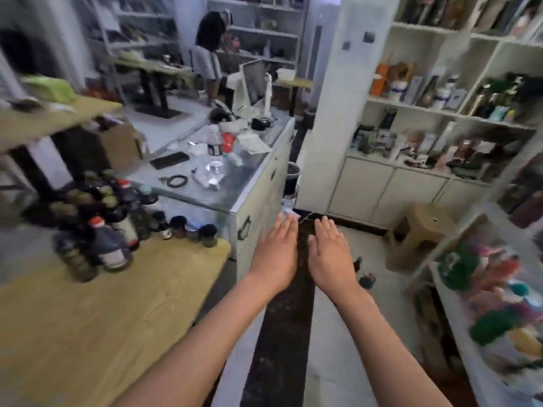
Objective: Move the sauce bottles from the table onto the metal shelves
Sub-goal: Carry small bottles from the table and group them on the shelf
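Holding both hands out flat and empty over the floor, left hand (276,254) beside right hand (329,257), we judge no bottle is picked yet. The bottles (108,224) crowd the table's (102,318) far corner, well left. Next we must reach left and grip one.

Dim, even indoor light; motion blur smears the whole frame; wide-angle bending at edges; glare faint on glass.
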A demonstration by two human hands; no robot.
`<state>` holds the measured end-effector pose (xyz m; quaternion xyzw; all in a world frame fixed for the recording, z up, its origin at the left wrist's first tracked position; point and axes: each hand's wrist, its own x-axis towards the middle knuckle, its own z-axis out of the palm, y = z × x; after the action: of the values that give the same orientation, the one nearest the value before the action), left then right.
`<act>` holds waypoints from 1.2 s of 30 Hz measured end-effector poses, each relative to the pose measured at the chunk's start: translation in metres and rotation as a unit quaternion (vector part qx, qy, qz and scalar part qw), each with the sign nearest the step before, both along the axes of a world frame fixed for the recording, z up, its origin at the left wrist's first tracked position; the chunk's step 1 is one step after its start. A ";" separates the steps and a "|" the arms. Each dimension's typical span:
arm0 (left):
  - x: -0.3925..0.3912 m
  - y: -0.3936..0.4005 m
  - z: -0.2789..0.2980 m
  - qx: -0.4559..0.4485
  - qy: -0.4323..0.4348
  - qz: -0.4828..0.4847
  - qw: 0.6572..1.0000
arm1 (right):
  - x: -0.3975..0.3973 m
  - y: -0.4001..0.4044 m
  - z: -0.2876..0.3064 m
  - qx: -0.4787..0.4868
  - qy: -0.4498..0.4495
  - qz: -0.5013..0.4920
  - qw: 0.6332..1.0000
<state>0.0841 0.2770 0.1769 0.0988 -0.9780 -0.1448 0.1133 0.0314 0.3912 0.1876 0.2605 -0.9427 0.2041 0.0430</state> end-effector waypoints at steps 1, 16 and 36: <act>0.021 -0.026 -0.003 0.004 -0.001 0.026 1.000 | 0.016 -0.029 -0.004 -0.001 -0.005 0.033 0.999; 0.166 -0.214 -0.056 0.062 0.017 0.243 0.968 | 0.112 -0.238 -0.043 0.050 -0.043 0.247 0.967; -0.021 -0.371 -0.166 0.221 -0.019 0.402 0.888 | -0.095 -0.424 -0.184 0.108 -0.164 0.347 0.917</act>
<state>0.0632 -0.0941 0.0107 0.5084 -0.7994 -0.2977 0.1179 -0.0632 -0.0329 0.0031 0.5375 -0.8031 0.1428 -0.2139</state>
